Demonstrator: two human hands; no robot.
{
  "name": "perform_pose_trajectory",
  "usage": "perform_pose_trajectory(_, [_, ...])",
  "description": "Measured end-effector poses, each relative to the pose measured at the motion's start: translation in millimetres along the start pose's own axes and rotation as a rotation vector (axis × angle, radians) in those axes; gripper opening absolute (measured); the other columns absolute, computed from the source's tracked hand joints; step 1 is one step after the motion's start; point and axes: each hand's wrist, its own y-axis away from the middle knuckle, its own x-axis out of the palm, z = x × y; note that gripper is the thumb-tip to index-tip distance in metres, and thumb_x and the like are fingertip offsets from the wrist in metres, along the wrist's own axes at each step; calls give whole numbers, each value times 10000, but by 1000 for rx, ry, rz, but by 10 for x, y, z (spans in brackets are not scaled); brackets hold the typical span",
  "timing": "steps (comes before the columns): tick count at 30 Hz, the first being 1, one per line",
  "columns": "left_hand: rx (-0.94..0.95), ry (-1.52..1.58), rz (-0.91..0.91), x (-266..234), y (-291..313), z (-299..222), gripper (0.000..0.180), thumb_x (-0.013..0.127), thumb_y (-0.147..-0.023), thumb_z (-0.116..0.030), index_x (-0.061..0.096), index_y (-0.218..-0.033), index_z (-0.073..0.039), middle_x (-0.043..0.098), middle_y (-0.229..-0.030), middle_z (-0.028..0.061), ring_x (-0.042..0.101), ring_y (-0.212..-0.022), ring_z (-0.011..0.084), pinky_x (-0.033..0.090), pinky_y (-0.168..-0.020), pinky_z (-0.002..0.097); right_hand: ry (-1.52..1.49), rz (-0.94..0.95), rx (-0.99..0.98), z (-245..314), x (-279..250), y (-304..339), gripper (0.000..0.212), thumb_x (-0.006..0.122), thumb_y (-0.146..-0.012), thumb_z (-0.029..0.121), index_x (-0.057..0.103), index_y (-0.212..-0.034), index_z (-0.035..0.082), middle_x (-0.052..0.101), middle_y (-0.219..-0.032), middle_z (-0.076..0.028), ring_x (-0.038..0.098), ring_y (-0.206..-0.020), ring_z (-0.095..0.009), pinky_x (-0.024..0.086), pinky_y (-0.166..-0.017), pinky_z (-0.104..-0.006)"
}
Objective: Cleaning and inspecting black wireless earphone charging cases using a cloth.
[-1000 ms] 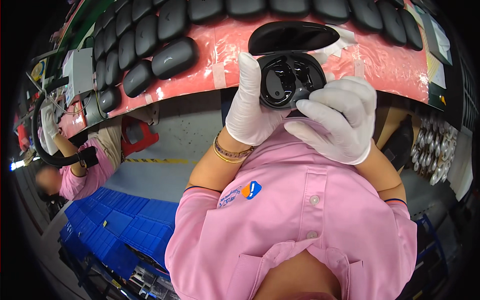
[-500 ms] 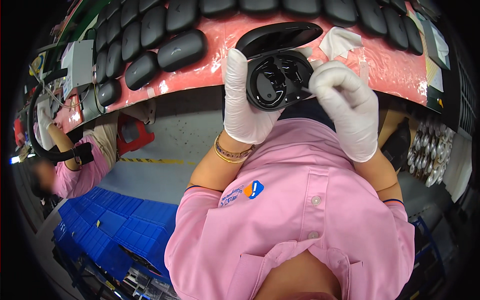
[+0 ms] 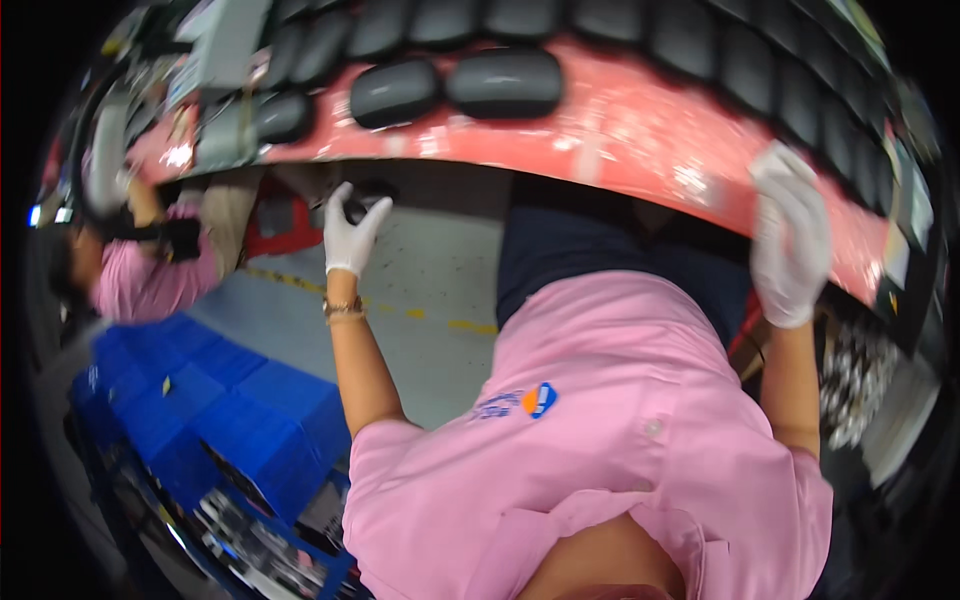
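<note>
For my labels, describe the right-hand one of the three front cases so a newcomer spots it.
Find the pink mat across the top, then the three dark cases nearest its lower edge. The right case is the one with bare mat, not another case, directly to its right.

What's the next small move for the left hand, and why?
I'd probably ease the left hand over the pink mat: it seems to hold a blurred dark item out past the mat's front edge, with only floor visible around it there.
</note>
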Motion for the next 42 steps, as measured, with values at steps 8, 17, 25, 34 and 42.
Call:
perform_pose_trajectory(8, [-131,-1,-870,-1240,-915,1441,873,839,-627,-377,435,-1278,42,465,-1280,186,464,-1184,300,363,-1017,395,-235,-143,250,-339,280,365,211,440,-962,1,552,-1130,-60,592,-1084,-151,588,-917,-188,493,-781,-258])
perform_pose_trajectory(17, [-343,1376,-452,-1338,-1237,1496,670,627,-755,-520,497,-1234,-71,473,-1189,172,426,-1128,425,322,-937,721,-98,-227,421,-351,266,341,208,430,-977,31,574,-1105,-45,619,-1007,-83,558,-786,-102,451,-696,-224])
perform_pose_trajectory(25, [-43,1645,-88,-1130,-790,1137,640,567,-784,-370,491,-1254,58,481,-1292,271,424,-1206,464,383,-998,548,171,44,199,-190,86,51,200,641,-839,8,641,-1035,-30,627,-1055,-154,623,-943,-242,501,-846,-332])
perform_pose_trajectory(34, [402,1699,1487,433,196,-1242,918,617,-778,-606,282,-1416,-37,329,-1395,218,375,-1226,466,491,-826,603,212,80,153,-247,-332,162,335,714,-739,144,658,-1064,89,597,-1103,-98,549,-1026,-263,370,-916,-392])
perform_pose_trajectory(42, [15,1439,1195,1384,703,-2794,971,321,-829,-743,342,-1350,75,506,-1246,255,587,-1033,364,555,-758,491,236,377,48,-417,-401,166,218,630,-755,73,627,-973,61,453,-678,-79,510,-644,-252,416,-579,-379])
